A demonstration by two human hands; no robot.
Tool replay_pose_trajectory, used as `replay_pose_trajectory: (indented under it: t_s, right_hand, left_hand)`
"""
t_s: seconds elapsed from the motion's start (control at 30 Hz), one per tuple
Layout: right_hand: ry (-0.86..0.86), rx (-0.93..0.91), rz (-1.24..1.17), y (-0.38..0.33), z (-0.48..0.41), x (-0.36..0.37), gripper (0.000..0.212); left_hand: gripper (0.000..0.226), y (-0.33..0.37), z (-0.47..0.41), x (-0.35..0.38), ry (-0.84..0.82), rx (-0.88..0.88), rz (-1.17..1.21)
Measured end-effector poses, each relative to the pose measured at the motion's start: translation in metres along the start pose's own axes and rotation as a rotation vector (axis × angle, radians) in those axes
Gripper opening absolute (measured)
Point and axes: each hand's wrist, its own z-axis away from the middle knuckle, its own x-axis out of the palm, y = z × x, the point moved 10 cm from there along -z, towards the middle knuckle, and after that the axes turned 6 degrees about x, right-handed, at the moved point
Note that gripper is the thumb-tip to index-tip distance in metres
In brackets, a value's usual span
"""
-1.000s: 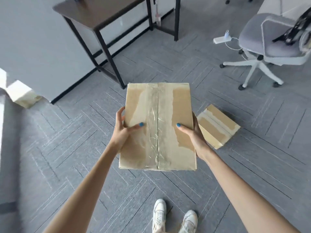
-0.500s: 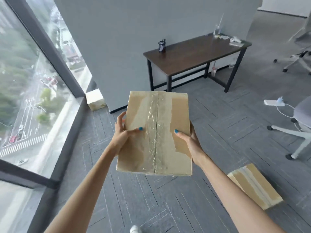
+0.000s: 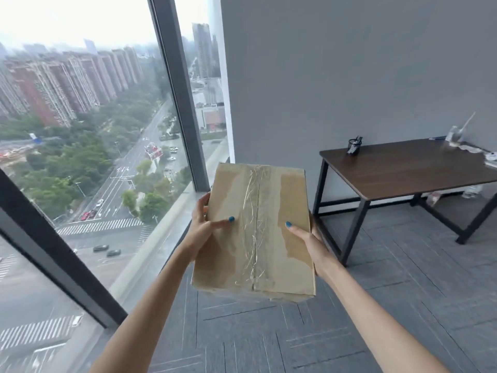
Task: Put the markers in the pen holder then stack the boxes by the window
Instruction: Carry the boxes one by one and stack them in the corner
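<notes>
You hold the cardboard box (image 3: 255,230) up in front of you with both hands, clear of the floor, its taped top turned toward you. Your left hand (image 3: 203,228) grips the box's left edge, with the thumb lying across the top and the fingers curled round the side. Your right hand (image 3: 309,242) grips the right edge, thumb flat on the top (its other fingers are hidden behind the box). A strip of clear tape runs down the middle seam, and the near right corner looks a little crushed.

The box hangs above the grey carpet (image 3: 403,305), just right of the window (image 3: 80,130), whose dark frame and pale sill run along your left side. A city street shows far below through the glass.

To your right a dark wooden desk (image 3: 403,170) stands against the grey wall (image 3: 349,63). The black pen holder (image 3: 354,148) sits near the desk's back left corner, with markers (image 3: 358,138) standing in it; they are too small to count. A clear bottle (image 3: 454,135) stands toward the desk's far end.
</notes>
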Motion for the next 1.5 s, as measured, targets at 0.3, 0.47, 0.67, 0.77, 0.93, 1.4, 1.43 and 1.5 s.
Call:
replay_pose_trajectory:
  t_s: [0.3,0.47,0.67,0.77,0.93,1.4,1.43,1.5]
  right_hand:
    - [-0.097,-0.018,0.052,-0.05,-0.153,0.08,0.053]
    - [-0.185,-0.039,0.093,-0.095,-0.261,0.113,0.051]
    - [-0.282,-0.079,0.119,-0.154,-0.386,0.164,0.053]
    - [-0.328,-0.082,0.116,-0.169,-0.438,0.19,0.048]
    - [-0.339,-0.04,0.092,-0.173,-0.533,0.231,0.056]
    - [-0.129,-0.06,0.195,-0.16,-0.835,0.348,0.053]
    - [-0.11,-0.074,0.236,-0.158,-0.851,0.352,0.052]
    - [-0.081,-0.076,0.294,-0.145,-0.895,0.361,0.059]
  left_hand:
    - [0.088,-0.005,-0.133,-0.071,0.132,0.058,-0.019]
    - [0.087,-0.006,-0.237,-0.095,0.184,0.064,-0.041]
    - [0.089,0.006,-0.35,-0.13,0.286,0.069,-0.061]
    - [0.085,0.003,-0.397,-0.152,0.328,0.062,-0.069]
    - [0.085,-0.02,-0.483,-0.187,0.344,0.038,-0.076]
    - [0.085,-0.141,-0.775,-0.3,0.251,-0.065,-0.034]
    - [0.085,-0.15,-0.788,-0.304,0.252,-0.07,-0.034]
    - [0.088,-0.175,-0.82,-0.314,0.266,-0.091,-0.042]
